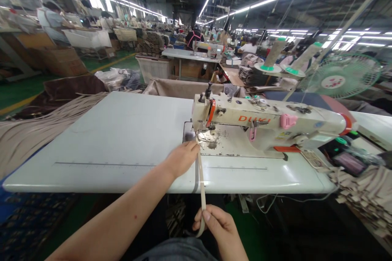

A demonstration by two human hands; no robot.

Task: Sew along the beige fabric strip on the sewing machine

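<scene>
A cream sewing machine [263,124] stands on a white table [116,138]. A narrow beige strap [201,179] runs from under the machine's needle, over the table's front edge, down toward me. My left hand [181,158] rests closed on the table beside the strap's upper end, fingers curled against it near the needle. Below the table edge my right hand [219,222] pinches the strap's lower end between thumb and fingers, holding it taut.
Several beige strips [36,128] lie piled left of the table, and cut pieces [366,193] are stacked at the right. Two thread cones [274,55] and a green fan [343,75] stand behind the machine. Other workers and tables fill the hall beyond.
</scene>
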